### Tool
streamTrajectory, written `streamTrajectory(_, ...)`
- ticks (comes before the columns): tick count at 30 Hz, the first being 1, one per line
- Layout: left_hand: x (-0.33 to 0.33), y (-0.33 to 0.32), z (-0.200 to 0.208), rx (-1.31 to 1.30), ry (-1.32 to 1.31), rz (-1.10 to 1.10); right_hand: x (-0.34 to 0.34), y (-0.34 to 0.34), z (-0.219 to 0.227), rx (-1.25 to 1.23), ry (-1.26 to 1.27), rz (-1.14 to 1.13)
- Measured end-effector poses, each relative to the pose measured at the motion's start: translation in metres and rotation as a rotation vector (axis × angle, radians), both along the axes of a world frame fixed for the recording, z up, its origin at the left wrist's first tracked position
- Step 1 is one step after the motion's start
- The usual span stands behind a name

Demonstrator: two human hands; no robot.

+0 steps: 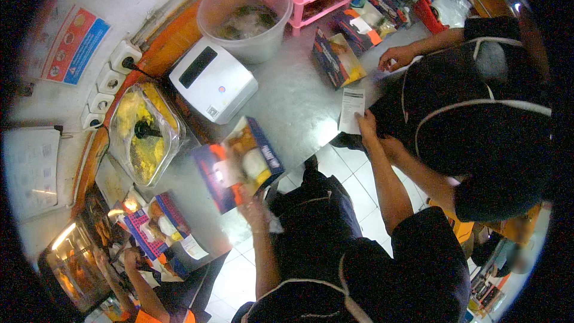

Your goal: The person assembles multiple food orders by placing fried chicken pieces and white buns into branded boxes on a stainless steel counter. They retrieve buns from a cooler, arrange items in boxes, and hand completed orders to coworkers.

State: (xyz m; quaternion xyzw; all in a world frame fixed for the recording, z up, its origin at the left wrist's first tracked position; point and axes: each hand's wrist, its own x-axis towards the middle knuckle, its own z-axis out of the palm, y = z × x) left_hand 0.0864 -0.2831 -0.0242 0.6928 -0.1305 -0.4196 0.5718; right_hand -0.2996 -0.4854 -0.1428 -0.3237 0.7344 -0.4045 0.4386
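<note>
My left hand (253,208), which seems to wear a thin clear plastic glove, grips the near edge of an opened cardboard food box (262,158). Its lid is folded back to the left. Inside lie white rice, something yellow and a browned piece of food. The box is at the front edge of the metal counter (293,107), and I cannot tell whether it rests there or is lifted. Farther right, my right hand (366,124) pinches a white paper receipt (352,109) by its lower right corner, above the floor beside the counter.
A white printer (213,81), a clear tub (246,24) and a tray of yellow food (143,137) line the wall. Another food box (339,58) lies near a co-worker's hand (397,58) at right. At lower left, another person's hand (134,257) is by a box (161,225).
</note>
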Motion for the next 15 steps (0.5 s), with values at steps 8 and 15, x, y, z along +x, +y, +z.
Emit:
streamTrajectory(8, -0.091, -0.085, -0.056, 0.326, -0.137, -0.151, -0.009, -0.019, 0.012, 0.036, 0.327, -0.248)
streamTrajectory(15, -0.155, -0.193, -0.08, -0.054, -0.316, -0.305, -0.015, -0.055, 0.042, 0.097, 0.559, -0.269)
